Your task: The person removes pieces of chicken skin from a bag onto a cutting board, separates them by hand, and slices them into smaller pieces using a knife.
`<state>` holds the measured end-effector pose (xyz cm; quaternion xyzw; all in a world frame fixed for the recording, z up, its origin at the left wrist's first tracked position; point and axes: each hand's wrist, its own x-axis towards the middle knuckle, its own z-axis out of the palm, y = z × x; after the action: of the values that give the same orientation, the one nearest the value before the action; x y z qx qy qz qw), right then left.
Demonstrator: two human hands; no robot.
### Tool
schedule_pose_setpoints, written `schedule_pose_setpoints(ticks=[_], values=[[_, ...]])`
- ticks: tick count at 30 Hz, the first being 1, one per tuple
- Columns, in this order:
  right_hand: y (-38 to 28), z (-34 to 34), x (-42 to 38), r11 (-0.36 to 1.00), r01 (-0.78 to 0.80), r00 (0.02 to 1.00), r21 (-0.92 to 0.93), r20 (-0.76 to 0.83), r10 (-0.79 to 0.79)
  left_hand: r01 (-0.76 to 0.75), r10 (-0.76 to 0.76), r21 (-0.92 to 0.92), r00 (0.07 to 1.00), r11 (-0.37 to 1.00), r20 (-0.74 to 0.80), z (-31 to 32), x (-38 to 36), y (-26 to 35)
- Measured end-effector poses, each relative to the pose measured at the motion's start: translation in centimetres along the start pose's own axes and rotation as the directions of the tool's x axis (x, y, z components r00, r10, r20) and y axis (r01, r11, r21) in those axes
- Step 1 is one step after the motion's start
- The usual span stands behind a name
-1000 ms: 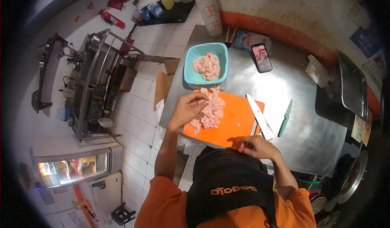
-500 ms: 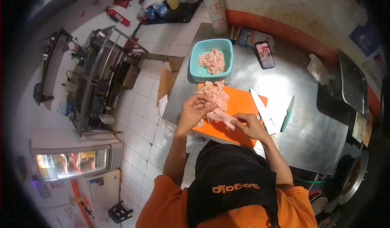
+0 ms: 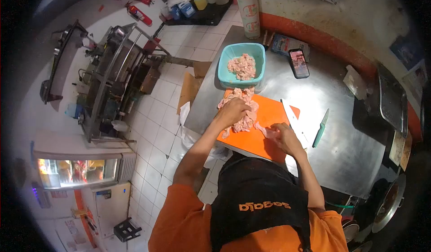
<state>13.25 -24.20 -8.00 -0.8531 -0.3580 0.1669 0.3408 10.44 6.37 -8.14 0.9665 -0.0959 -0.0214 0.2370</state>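
Note:
An orange cutting board (image 3: 269, 110) lies on the steel table, with a heap of pale pink raw meat (image 3: 244, 122) on its left part. My left hand (image 3: 233, 111) rests on the heap, its fingers curled into the meat; what they grip is too small to tell. My right hand (image 3: 286, 138) pinches a strip of meat (image 3: 268, 132) over the board, right of the heap. Beyond the board stands a turquoise basin (image 3: 223, 72) with cut meat pieces (image 3: 242, 67) inside. A large knife (image 3: 292, 122) lies along the board's right side, and a green-handled knife (image 3: 320, 128) lies farther right.
A phone (image 3: 298, 63) lies at the back of the steel table (image 3: 341, 149), beside a packet (image 3: 287, 44). A patterned cylinder (image 3: 248, 12) stands behind the basin. A dark tray (image 3: 391, 101) is at the far right, with a pan (image 3: 389, 202) below it.
My left hand has moved off the strip and back onto the heap. My right hand has drawn a strip away to the right, apart from the heap. The view has shifted slightly.

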Motion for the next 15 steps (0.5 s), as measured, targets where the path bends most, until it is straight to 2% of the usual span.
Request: schedule_pose_setpoints(ticks=[1, 2, 3, 4, 5, 7, 8, 9, 11, 12, 13, 14, 15], values=[[-0.7, -0.9, 0.2, 0.991, -0.05, 0.999, 0.127, 0.008, 0.05, -0.015, 0.015, 0.005, 1.0, 1.0, 0.007, -0.5, 0.1, 0.0], [-1.2, -1.7, 0.4, 0.962, -0.102, 0.995, 0.252, 0.02, 0.1, 0.011, -0.015, -0.127, 0.999, 0.992, -0.034, -1.3, 0.0, 0.5], [-1.7, -2.3, 0.6, 0.96, -0.113, 0.993, 0.258, 0.006, 0.115, 0.033, -0.051, -0.259, 0.997, 0.965, -0.065, -2.1, -0.1, 1.0], [-2.3, -2.7, 0.8, 0.954, -0.106, 0.994, 0.282, 0.009, 0.108, 0.152, -0.147, -0.285, 0.988, 0.946, 0.041, -4.5, -0.2, 2.9], [-2.7, -3.1, 1.1, 0.948, -0.096, 0.995, 0.304, 0.014, 0.096, 0.142, -0.134, -0.285, 0.99, 0.948, 0.049, -5.6, -0.3, 3.6], [-3.5, -3.4, 1.9, 0.929, -0.085, 0.996, 0.36, 0.037, 0.077, 0.165, -0.169, -0.262, 0.986, 0.951, 0.008, -6.9, -0.8, 4.2], [-3.9, -3.5, 2.3, 0.908, -0.066, 0.997, 0.414, 0.066, 0.043, 0.102, -0.12, -0.259, 0.991, 0.961, -0.054, -7.2, -1.1, 4.2], [-4.4, -3.7, 2.8, 0.91, -0.067, 0.997, 0.41, 0.063, 0.045, 0.097, -0.116, -0.261, 0.992, 0.96, -0.056, -7.7, -1.3, 4.3], [-5.0, -4.3, 3.4, 0.946, 0.045, 0.99, 0.321, 0.115, -0.086, 0.094, -0.153, -0.369, 0.979, 0.925, -0.135, -8.4, -1.7, 4.7], [-4.8, -4.4, 3.6, 0.964, 0.05, 0.99, 0.26, 0.118, -0.083, 0.087, -0.149, -0.375, 0.979, 0.923, -0.14, -8.1, -2.0, 4.8], [-4.4, -4.7, 3.9, 0.967, 0.049, 0.99, 0.251, 0.117, -0.08, 0.175, -0.228, -0.356, 0.967, 0.918, -0.111, -7.5, -2.3, 4.7], [-3.9, -5.1, 4.3, 0.988, 0.0, 0.995, 0.156, 0.097, -0.015, 0.263, -0.307, -0.335, 0.948, 0.905, -0.084, -6.9, -2.8, 4.7], [-3.3, -5.4, 4.5, 0.997, -0.051, 0.996, 0.06, 0.071, 0.047, 0.258, -0.304, -0.341, 0.949, 0.904, -0.088, -5.9, -3.5, 4.6]])
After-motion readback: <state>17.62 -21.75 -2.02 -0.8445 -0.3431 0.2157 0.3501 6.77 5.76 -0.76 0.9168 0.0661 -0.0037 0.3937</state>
